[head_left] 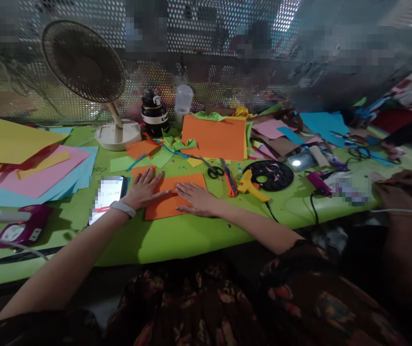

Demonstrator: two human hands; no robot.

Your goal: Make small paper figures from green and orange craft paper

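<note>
An orange sheet of paper [162,210] lies flat on the green table before me, under both hands. My left hand [144,188] rests palm down across its left edge, fingers stretched out, a pale band on the wrist. On the sheet's middle lies my right hand [195,198], also flat with its fingers extended toward the left one. To the right are a pair of black-handled scissors [213,171], a red utility knife [230,181] and a yellow glue gun [252,187]. A lit phone [106,199] sits left of my left hand.
A white fan [117,137], a black bottle [154,115] and stacked orange sheets [213,137] stand at the back. Coloured papers [54,168] and a purple power strip [25,226] lie left. Right are a black round tray [281,175] and another person's hand [396,197].
</note>
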